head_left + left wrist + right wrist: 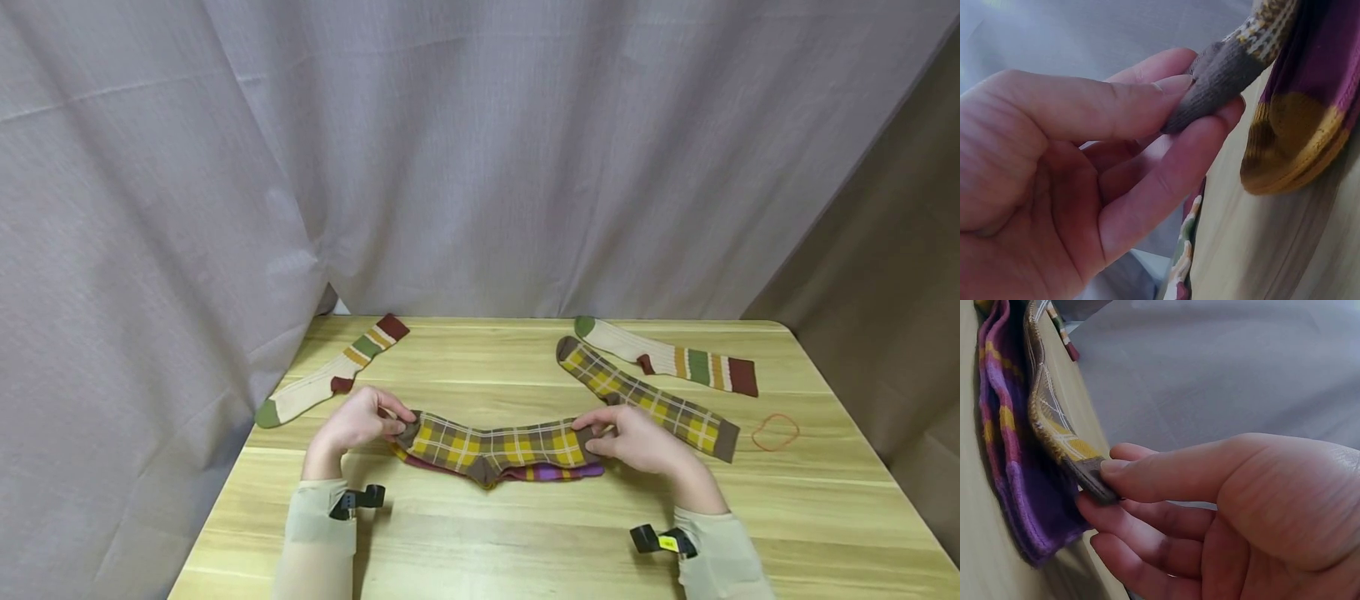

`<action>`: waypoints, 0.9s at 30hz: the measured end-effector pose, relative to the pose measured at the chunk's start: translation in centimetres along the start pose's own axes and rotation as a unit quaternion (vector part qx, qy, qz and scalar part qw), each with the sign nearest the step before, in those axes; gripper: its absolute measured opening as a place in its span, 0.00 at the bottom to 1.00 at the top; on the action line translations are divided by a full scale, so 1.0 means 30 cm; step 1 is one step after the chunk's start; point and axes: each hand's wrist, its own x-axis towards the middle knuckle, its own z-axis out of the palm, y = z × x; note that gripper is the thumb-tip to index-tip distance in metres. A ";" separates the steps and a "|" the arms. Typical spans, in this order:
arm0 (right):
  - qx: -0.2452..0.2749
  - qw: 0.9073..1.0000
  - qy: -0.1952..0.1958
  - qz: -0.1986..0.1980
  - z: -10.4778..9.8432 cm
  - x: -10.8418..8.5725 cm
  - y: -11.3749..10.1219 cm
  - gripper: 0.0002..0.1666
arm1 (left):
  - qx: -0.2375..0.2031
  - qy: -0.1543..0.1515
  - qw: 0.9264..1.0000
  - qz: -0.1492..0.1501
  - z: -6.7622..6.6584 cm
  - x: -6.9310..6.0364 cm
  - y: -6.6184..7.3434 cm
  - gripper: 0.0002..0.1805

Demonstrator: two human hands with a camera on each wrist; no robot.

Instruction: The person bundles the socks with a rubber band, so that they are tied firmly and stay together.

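A yellow and brown plaid sock (517,446) is stretched sideways between both hands, its brown heel hanging toward the near side. The left hand (358,421) pinches its brown toe (1219,78) between thumb and fingers. At the other end, the right hand (641,442) pinches the brown cuff (1094,478). Beneath the plaid sock lie purple striped socks (555,473), mostly covered in the head view; their mustard toe (1291,144) shows in the left wrist view and their purple cuff end (1047,525) in the right wrist view.
Another plaid sock (652,400) lies behind the right hand, with a cream striped sock (660,357) beyond it. A matching cream sock (330,375) is at the back left. An orange loop (776,432) lies at the right of the wooden table (480,542). Curtains stand behind.
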 end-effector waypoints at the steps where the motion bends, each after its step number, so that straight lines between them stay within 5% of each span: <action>1: 0.004 1.000 -0.003 0.002 0.001 0.002 0.001 0.18 | 0.000 0.000 1.000 -0.003 0.000 0.000 0.001 0.11; 14: -0.020 0.999 -0.010 0.026 0.028 0.005 0.009 0.21 | 0.027 -0.028 0.999 -0.025 0.003 0.003 -0.012 0.15; 27: -0.031 0.998 -0.003 0.049 0.031 0.010 0.002 0.31 | 0.002 -0.060 0.997 -0.046 0.014 0.004 -0.018 0.19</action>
